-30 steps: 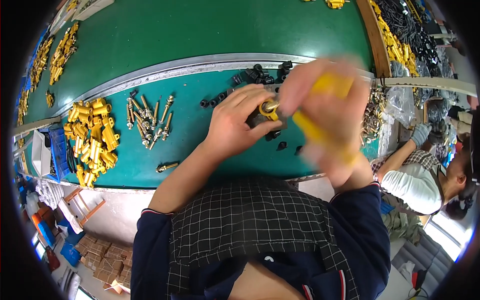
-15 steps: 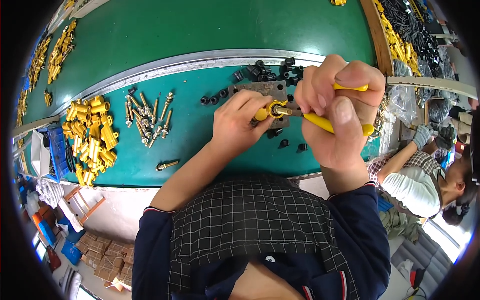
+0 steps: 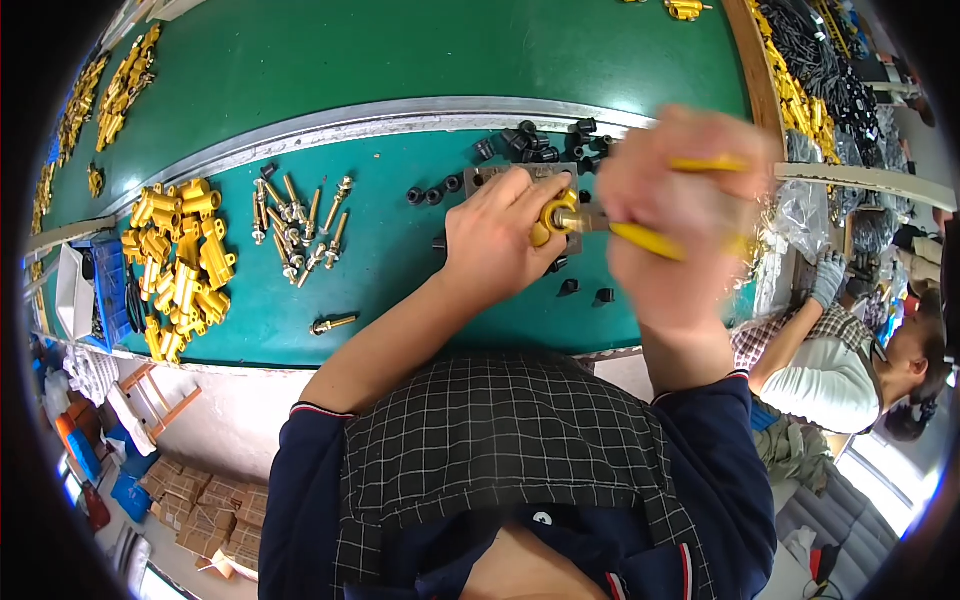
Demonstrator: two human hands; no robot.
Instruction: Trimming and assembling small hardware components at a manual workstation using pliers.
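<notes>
My left hand (image 3: 497,237) closed around brass fitting (image 3: 553,214), pressing it down on grey metal block (image 3: 540,180) on green table (image 3: 400,260). My right hand (image 3: 680,225) blurred, fingers wrapped tight on yellow-handled tool (image 3: 650,240); tool tip meets fitting from right side. Small black caps (image 3: 540,140) scattered behind block, few more just in front. Brass stems (image 3: 300,225) lie to left, yellow brass bodies (image 3: 180,265) piled further left. Other person with gloved hand (image 3: 828,278) works at far right.

Heaped brass fittings (image 3: 180,265), loose stems (image 3: 300,225), black caps (image 3: 545,140)
</notes>
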